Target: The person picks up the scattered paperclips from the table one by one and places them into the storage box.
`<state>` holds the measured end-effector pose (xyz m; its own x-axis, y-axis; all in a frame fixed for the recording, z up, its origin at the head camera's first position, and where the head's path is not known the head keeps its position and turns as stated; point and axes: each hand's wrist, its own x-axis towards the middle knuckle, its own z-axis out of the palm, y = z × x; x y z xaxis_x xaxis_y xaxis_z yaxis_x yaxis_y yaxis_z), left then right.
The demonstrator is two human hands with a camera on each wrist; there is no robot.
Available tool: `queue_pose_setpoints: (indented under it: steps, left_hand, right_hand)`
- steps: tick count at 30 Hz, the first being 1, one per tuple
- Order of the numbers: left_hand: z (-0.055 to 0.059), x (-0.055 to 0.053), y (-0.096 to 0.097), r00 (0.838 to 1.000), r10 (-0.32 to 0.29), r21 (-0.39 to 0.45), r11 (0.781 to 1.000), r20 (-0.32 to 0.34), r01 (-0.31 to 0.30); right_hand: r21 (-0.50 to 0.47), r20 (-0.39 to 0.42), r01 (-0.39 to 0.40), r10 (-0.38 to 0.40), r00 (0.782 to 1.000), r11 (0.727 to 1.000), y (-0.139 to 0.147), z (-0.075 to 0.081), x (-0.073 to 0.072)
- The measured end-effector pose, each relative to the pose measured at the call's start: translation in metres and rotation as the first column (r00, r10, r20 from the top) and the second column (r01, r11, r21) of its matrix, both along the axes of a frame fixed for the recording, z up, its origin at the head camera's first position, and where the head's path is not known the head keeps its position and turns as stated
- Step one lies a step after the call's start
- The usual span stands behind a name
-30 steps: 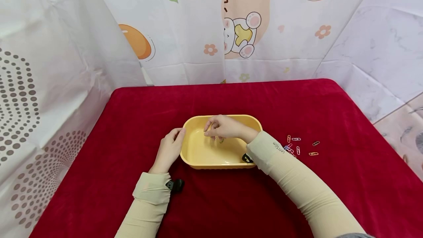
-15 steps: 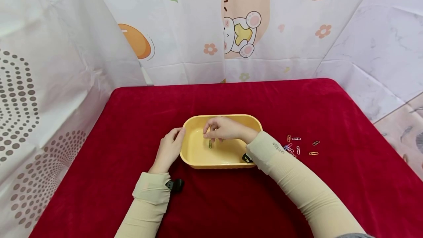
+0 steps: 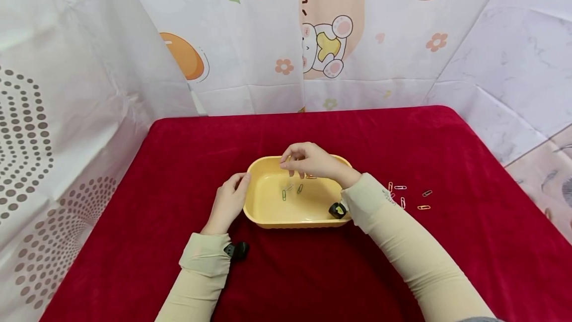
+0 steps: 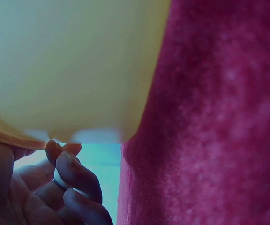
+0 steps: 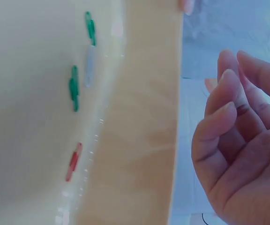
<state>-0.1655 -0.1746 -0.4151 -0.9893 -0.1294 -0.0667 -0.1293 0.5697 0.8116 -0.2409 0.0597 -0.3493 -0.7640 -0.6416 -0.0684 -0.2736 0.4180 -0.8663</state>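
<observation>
Over the far side of the oblong yellow plastic tub [image 3: 290, 224], our right hand [image 3: 308, 159] hangs loosely curled, thumb near index fingertip; our left hand [image 3: 231, 194] pinches the rim. Inside lie two green paperclips [image 5: 74, 88], a white paperclip [image 5: 90, 65] and a red paperclip [image 5: 74, 162]; more clips [image 3: 423, 207] lie on red cloth [image 3: 277, 287].

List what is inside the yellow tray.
Visible inside the yellow tray: two green clips, one white clip, one red clip. In the head view, the right hand and sleeve hide part of it.

Yellow tray [image 3: 268, 207], red cloth [image 3: 313, 272]
Clips [image 5: 74, 88] inside are coloured green, white and red; the curtain [image 3: 250, 53] past the cloth's far edge is fruit-printed.
</observation>
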Motion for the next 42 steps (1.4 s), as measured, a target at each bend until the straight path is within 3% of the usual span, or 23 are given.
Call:
queue_pose_setpoints:
  steps: [10,18,29,42]
  left_hand:
    - [0.0,0.0,0.0,1.0,-0.002,-0.001,1.0,0.005,0.002]
    - [0.0,0.0,0.001,1.0,-0.005,-0.001,1.0,0.006,0.005]
    - [0.002,0.001,0.001,1.0,-0.005,0.002,1.0,0.002,0.005]
    - [0.002,0.0,0.0,1.0,-0.007,-0.009,1.0,-0.001,0.007]
  right_hand:
    - [-0.152,-0.018,0.087,-0.091,0.996,0.985,0.019,0.013,0.0]
    - [-0.216,-0.019,0.183,-0.192,0.981,0.959,0.045,0.021,0.006]
    - [-0.267,0.027,0.303,-0.307,0.951,0.915,0.077,0.019,0.018]
    - [-0.36,0.077,0.391,-0.39,0.917,0.847,0.12,0.003,0.031]
